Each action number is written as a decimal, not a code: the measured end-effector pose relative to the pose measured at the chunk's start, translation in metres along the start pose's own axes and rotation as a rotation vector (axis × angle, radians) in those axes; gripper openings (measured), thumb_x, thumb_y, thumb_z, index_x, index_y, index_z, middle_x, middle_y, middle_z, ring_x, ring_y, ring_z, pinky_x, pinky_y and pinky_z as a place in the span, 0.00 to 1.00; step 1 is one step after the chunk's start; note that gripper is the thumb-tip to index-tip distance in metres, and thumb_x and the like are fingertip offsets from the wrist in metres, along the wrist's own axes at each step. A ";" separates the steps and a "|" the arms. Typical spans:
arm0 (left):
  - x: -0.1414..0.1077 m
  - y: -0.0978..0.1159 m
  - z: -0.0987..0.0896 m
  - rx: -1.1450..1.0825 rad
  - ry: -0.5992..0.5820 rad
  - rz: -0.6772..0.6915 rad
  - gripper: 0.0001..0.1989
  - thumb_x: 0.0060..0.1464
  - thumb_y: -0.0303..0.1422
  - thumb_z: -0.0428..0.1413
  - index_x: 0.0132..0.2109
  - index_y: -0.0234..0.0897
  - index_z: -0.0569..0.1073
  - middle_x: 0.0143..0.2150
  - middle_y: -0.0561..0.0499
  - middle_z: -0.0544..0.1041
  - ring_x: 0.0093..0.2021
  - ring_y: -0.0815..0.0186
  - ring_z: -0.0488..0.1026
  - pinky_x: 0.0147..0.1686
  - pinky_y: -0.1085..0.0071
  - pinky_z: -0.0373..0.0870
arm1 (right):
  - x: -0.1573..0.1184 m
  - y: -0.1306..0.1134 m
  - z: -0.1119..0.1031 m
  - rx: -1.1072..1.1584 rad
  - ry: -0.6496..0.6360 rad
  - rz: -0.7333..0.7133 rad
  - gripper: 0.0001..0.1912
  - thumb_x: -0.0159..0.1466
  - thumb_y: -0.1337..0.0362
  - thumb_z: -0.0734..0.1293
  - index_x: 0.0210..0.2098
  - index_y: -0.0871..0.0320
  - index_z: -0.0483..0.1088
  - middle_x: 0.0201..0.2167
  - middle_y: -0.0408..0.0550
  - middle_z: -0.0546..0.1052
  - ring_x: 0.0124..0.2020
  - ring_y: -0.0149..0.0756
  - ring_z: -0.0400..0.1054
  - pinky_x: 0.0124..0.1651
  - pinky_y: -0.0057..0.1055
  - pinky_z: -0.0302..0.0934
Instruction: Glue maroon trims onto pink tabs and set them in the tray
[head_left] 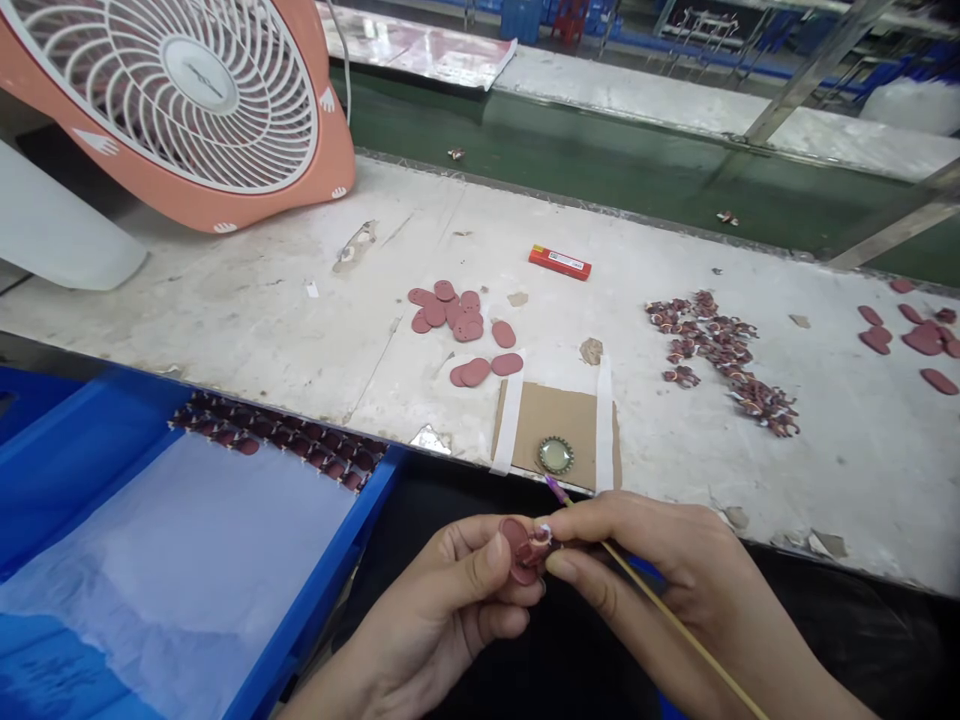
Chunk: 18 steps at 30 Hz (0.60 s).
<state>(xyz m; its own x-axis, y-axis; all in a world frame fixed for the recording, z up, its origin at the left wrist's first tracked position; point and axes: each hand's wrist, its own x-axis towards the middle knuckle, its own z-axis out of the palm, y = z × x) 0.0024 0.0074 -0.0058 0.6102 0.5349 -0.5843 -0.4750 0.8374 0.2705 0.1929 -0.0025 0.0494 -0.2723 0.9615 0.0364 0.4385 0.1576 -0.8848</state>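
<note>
My left hand [457,585] pinches a reddish-brown oval disc [514,532] between thumb and fingers, just beyond the table's front edge. Against that disc sits a small brown figure-like piece [537,546] with a white bit on top, and the fingertips of my right hand [667,560] close on it. A thin wooden stick [679,625] with a purple tip also rests in my right hand, its tip pointing toward the table. Just beyond lies a bottle cap [556,455], hollow side up, on a cardboard piece [574,410] taped to the table.
Loose oval discs [469,325] and a pile of small brown pieces [716,345] lie on the table [360,340]. A red box [559,262] sits behind. An orange fan [330,170] stands at left, above a blue crate [300,600] holding rows of assembled pieces.
</note>
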 end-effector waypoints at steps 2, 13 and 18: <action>0.000 0.000 0.000 -0.007 -0.001 -0.001 0.12 0.45 0.36 0.72 0.34 0.32 0.84 0.27 0.53 0.77 0.27 0.76 0.74 0.27 0.84 0.77 | 0.000 0.001 0.001 0.005 0.005 -0.014 0.12 0.69 0.70 0.67 0.47 0.45 0.75 0.34 0.32 0.80 0.32 0.21 0.75 0.39 0.15 0.66; 0.001 -0.001 -0.001 0.000 0.008 -0.007 0.13 0.44 0.36 0.73 0.34 0.31 0.84 0.26 0.52 0.77 0.25 0.76 0.74 0.27 0.84 0.76 | 0.006 -0.003 0.001 -0.116 0.022 -0.147 0.08 0.66 0.74 0.68 0.41 0.55 0.74 0.34 0.37 0.82 0.33 0.21 0.76 0.41 0.12 0.67; 0.002 -0.001 0.001 -0.009 0.025 -0.001 0.13 0.44 0.36 0.73 0.34 0.31 0.83 0.26 0.53 0.77 0.25 0.77 0.74 0.27 0.84 0.77 | 0.005 -0.001 0.004 -0.098 0.056 -0.151 0.07 0.67 0.73 0.68 0.40 0.54 0.73 0.34 0.36 0.81 0.32 0.22 0.75 0.41 0.14 0.68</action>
<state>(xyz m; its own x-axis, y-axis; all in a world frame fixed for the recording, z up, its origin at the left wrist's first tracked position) 0.0042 0.0078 -0.0065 0.5945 0.5311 -0.6038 -0.4802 0.8367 0.2632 0.1873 0.0015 0.0487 -0.2941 0.9360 0.1933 0.4789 0.3193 -0.8178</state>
